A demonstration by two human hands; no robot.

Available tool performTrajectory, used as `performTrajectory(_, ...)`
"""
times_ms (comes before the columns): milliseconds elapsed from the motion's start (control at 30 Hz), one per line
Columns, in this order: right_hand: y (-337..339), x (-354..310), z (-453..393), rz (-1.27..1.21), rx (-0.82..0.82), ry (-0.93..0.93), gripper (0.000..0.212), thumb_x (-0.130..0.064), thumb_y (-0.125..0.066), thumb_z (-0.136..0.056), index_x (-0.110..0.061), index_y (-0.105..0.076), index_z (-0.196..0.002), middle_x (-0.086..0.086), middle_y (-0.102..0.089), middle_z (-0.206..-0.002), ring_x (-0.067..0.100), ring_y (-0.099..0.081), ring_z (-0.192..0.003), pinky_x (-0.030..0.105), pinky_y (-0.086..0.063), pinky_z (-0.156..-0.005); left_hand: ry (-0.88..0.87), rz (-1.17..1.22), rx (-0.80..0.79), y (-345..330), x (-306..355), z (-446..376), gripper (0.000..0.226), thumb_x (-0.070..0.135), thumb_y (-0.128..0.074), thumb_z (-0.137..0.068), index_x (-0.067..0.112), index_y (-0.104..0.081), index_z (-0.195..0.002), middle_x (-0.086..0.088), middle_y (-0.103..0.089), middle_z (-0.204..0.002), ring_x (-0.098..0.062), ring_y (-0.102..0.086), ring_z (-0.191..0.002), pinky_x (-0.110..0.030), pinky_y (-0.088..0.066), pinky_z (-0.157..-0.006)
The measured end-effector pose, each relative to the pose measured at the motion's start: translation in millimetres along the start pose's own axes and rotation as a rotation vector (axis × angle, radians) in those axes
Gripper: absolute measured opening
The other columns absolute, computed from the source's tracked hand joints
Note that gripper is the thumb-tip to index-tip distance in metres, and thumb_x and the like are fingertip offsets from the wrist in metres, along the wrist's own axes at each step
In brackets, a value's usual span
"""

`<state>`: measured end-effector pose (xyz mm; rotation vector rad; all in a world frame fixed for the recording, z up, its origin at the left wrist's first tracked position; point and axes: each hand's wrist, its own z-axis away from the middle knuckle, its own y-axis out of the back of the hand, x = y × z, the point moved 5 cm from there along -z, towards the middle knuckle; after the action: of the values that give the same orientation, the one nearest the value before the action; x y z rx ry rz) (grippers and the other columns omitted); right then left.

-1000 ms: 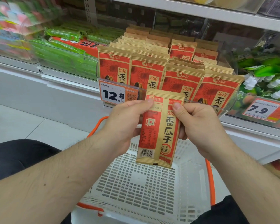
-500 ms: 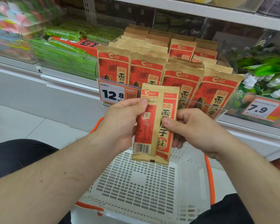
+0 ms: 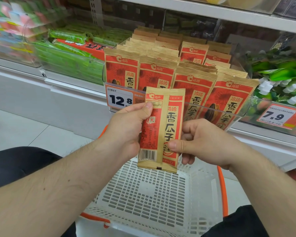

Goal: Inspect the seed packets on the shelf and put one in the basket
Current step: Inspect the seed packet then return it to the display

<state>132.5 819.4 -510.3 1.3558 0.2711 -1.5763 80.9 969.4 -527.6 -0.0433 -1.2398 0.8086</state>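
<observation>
I hold one red and tan seed packet (image 3: 162, 134) upright with its back side, seam and barcode toward me. My left hand (image 3: 126, 130) grips its left edge, thumb near the top. My right hand (image 3: 200, 144) pinches the lower right edge, thumb on the front. The packet hangs above a white perforated basket (image 3: 143, 199) with orange handles, which has nothing inside. Several rows of the same seed packets (image 3: 195, 86) stand in a clear shelf bin right behind.
A 12.8 price tag (image 3: 120, 98) hangs on the bin front, a 7.9 tag (image 3: 277, 117) on the bin to the right. Green packs (image 3: 70, 60) fill the left bin, green and white items (image 3: 284, 79) the right one. An upper shelf (image 3: 212, 12) overhangs. My dark-clad knees flank the basket.
My right hand has slid down the packet's right edge from the top to the lower part. The packet has shifted slightly left and up. My left hand keeps its grip.
</observation>
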Motion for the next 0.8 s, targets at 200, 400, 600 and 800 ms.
performTrajectory(200,-1.9,-3.0,1.8,0.086,-0.06,0.04,0.05,-0.012,-0.084,-0.075,-0.021,-0.061,-0.118,0.014,-0.075,-0.083,0.024,-0.069,-0.065,0.033,-0.058,-0.061,0.024,0.03,0.008,3.4,-2.9,-5.9,0.027,0.022,-0.062,-0.096,0.012,-0.069,-0.12,-0.012,-0.076,-0.104,-0.025,-0.074,-0.083,-0.04,-0.062,-0.061)
performTrajectory(400,-5.8,-12.1,5.5,0.137,-0.041,0.106,0.065,-0.004,-0.083,-0.076,-0.033,-0.05,-0.124,0.002,-0.074,-0.077,0.012,-0.065,-0.06,0.024,-0.052,-0.053,0.0,0.038,0.008,2.1,-3.5,-5.0,0.024,0.021,-0.061,-0.097,0.011,-0.069,-0.116,-0.009,-0.077,-0.096,-0.018,-0.073,-0.071,-0.031,-0.057,-0.054)
performTrajectory(600,-11.9,-16.7,9.7,0.313,-0.044,0.105,0.08,-0.009,-0.084,-0.076,-0.036,-0.04,-0.137,-0.014,-0.07,-0.067,0.007,-0.066,-0.055,0.023,-0.053,-0.052,-0.186,-0.193,0.136,9.6,-6.0,-6.6,0.014,0.017,-0.063,-0.096,0.014,-0.054,-0.086,0.0,-0.073,-0.074,-0.017,-0.069,-0.074,-0.046,-0.06,-0.079)
performTrajectory(800,-14.0,-21.4,9.8,0.431,-0.01,0.119,0.076,-0.016,-0.083,-0.076,-0.034,-0.041,-0.136,-0.039,-0.06,-0.065,-0.01,-0.061,-0.057,0.01,-0.045,-0.052,-0.242,-0.289,-0.011,-6.4,-2.3,8.8,0.029,0.037,-0.073,-0.085,0.014,-0.056,-0.087,-0.001,-0.07,-0.081,-0.022,-0.068,-0.08,-0.055,-0.057,-0.089)
